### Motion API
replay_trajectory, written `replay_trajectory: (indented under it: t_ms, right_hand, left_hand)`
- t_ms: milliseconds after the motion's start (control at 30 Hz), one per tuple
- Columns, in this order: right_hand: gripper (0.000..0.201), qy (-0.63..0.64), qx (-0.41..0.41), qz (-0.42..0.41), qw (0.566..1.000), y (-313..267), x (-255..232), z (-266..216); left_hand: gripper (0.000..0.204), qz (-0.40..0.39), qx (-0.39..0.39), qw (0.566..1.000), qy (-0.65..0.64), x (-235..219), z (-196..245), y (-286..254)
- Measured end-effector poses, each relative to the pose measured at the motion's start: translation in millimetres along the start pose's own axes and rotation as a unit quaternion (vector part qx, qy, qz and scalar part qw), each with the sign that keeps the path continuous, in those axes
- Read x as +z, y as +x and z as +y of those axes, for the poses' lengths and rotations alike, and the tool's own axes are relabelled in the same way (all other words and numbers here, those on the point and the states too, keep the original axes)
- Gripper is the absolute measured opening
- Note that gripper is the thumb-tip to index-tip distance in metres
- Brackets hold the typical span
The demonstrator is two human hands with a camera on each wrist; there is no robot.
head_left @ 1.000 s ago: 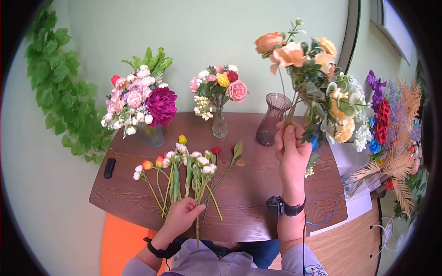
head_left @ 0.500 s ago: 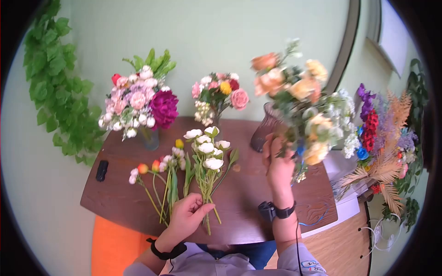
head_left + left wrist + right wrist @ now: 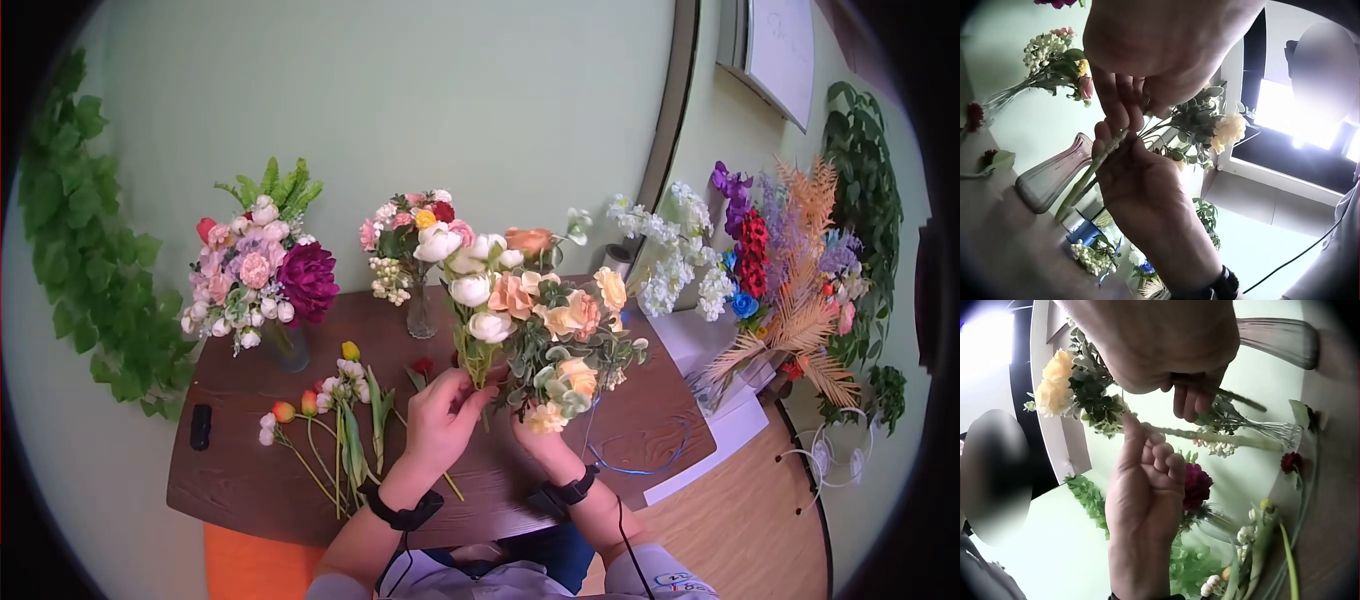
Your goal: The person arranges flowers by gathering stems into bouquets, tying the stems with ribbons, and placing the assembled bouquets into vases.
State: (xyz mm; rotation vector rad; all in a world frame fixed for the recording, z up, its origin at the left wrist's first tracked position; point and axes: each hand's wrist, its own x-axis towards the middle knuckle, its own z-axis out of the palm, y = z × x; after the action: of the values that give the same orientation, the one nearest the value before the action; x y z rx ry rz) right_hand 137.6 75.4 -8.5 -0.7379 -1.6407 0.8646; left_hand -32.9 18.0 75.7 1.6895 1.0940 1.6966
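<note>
My left hand pinches the stems of several white, peony-like flowers, raised over the table's middle. Close beside it, my right hand grips a bunch of peach and yellow roses with green leaves. The two sets of blooms stand side by side and overlap in the head view. Between both hands, the left wrist view shows a thick green stem pointing down. Blooms partly cover my right fingers in the head view. A ribbed glass vase stands behind the stems, hidden from the head view.
Orange tulips and other loose stems lie on the wooden table. Two filled vases stand at the back, with a pink and purple bouquet and a smaller mixed one. A black object lies at left; a blue cord at right.
My left hand has lifted the white flowers off the table and moved them forward and right. My right hand has brought the roses down and inward from near the vase, beside them.
</note>
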Motion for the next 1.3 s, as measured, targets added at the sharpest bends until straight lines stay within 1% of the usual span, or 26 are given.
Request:
replay_trajectory:
  t_ms: [33, 67, 100, 167, 233, 267, 400, 500, 567, 633, 667, 700, 733, 767, 833, 867, 900, 933, 967, 1000, 1033, 1067, 1100, 1167, 1200, 1300]
  right_hand:
    - [0.045, 0.002, 0.000, 0.005, 1.000, 0.9, 4.8, 4.8]
    - [0.028, -0.051, -0.012, 0.033, 0.998, 2.2, 8.8, 14.9]
    - [0.025, -0.102, -0.023, 0.059, 0.993, 4.1, 10.3, 26.7]
    - [0.029, -0.090, -0.010, 0.051, 0.995, 6.1, 6.7, 53.0]
    - [0.031, -0.190, -0.032, 0.130, 0.973, 4.8, 3.8, 75.6]
    - [0.030, 0.157, 0.016, 0.094, 0.983, 22.1, 5.2, -28.8]
    - [0.026, 0.147, 0.057, 0.147, 0.977, 26.6, -3.2, -35.2]
    - [0.027, 0.172, 0.094, 0.151, 0.969, 23.4, -0.1, -26.8]
    - [0.027, 0.173, 0.115, 0.142, 0.968, 18.6, 6.8, -21.8]
    - [0.016, 0.053, 0.079, 0.150, 0.984, 14.2, 14.7, -27.9]
    - [0.019, 0.046, 0.067, 0.093, 0.992, 6.9, 12.9, -4.3]
    - [0.019, 0.044, 0.069, 0.094, 0.992, 0.8, 11.4, -1.4]
    - [0.018, -0.116, 0.055, 0.082, 0.988, -4.6, 11.2, 0.3]
    - [0.018, -0.273, 0.040, 0.068, 0.959, -6.8, 12.2, 2.3]
    - [0.028, -0.207, 0.057, 0.073, 0.974, -7.4, 19.1, 8.0]
    - [0.029, -0.032, 0.133, 0.078, 0.988, -7.3, 24.1, 5.1]
    - [0.030, 0.144, 0.202, 0.081, 0.965, 0.1, 26.1, -12.5]
    - [0.023, 0.027, 0.247, -0.031, 0.968, 6.0, 11.9, -36.9]
    - [0.023, 0.027, 0.246, -0.030, 0.968, 3.7, 13.4, -30.9]
    - [0.022, 0.124, 0.237, -0.033, 0.963, 0.2, 16.4, -17.0]
    - [0.022, 0.220, 0.225, -0.036, 0.949, -2.8, 19.9, -3.9]
    - [0.020, 0.193, 0.179, -0.001, 0.965, -6.6, 25.5, 5.2]
    - [0.020, 0.193, 0.177, 0.002, 0.965, -3.5, 28.4, -6.6]
    - [0.016, 0.179, 0.192, 0.050, 0.964, -2.2, 30.1, -32.2]
    - [0.014, 0.186, 0.146, 0.030, 0.971, -6.4, 29.4, -17.9]
    - [0.014, 0.171, 0.128, -0.001, 0.977, -0.8, 23.3, -19.9]
  left_hand:
    - [0.015, -0.012, -0.006, 1.000, -0.004, 1.9, -4.9, 0.3]
    - [0.012, -0.022, -0.012, 1.000, -0.007, 3.5, -8.0, 0.1]
    - [0.012, -0.026, -0.012, 1.000, -0.004, 4.9, -8.6, 0.5]
    - [0.012, -0.019, -0.047, 0.999, -0.009, 5.9, -10.2, 1.9]
    - [0.013, -0.026, -0.056, 0.998, 0.006, 5.4, -17.3, 2.2]
    - [0.014, -0.030, -0.065, 0.997, 0.015, 4.5, -22.3, 2.2]
    - [0.015, -0.040, -0.082, 0.995, 0.046, -3.0, -46.0, 1.5]
    - [0.023, -0.052, -0.124, 0.991, 0.007, -6.9, -52.9, 4.1]
    - [0.021, -0.132, -0.165, 0.977, -0.034, -11.9, -60.1, 3.6]
    - [0.023, -0.159, -0.183, 0.970, -0.024, -17.9, -57.1, 6.3]
    - [0.024, -0.195, -0.100, 0.976, 0.016, -21.7, -58.3, 7.6]
    - [0.025, -0.227, -0.015, 0.972, 0.056, -25.7, -59.8, 7.9]
    - [0.024, -0.207, -0.048, 0.972, 0.099, -29.1, -71.6, 4.7]
    - [0.024, -0.207, -0.050, 0.972, 0.099, -37.2, -80.7, 3.8]
    - [0.042, -0.275, -0.268, 0.923, -0.005, -52.4, -95.6, 0.6]
    - [0.029, -0.333, -0.192, 0.921, -0.059, -48.4, -102.4, 7.1]
    - [0.029, -0.334, -0.194, 0.921, -0.060, -48.7, -90.8, 10.8]
    - [0.029, -0.270, -0.278, 0.902, -0.193, -51.0, -73.4, 12.6]
    - [0.030, -0.198, -0.353, 0.857, -0.319, -51.8, -62.9, 16.0]
    - [0.027, -0.356, -0.130, 0.903, -0.205, -41.3, -72.5, 33.7]
    - [0.025, -0.341, -0.139, 0.924, -0.107, -47.0, -65.2, 30.1]
    - [0.023, -0.323, -0.176, 0.921, -0.129, -38.5, -39.4, 35.9]
    - [0.021, -0.304, -0.213, 0.916, -0.150, -29.1, -26.4, 38.7]
    - [0.020, -0.288, -0.229, 0.915, -0.163, -20.0, -27.9, 36.0]
    - [0.019, -0.267, -0.246, 0.915, -0.176, -16.8, -29.1, 33.4]
    - [0.018, -0.229, -0.204, 0.944, -0.126, -10.9, -31.4, 25.0]
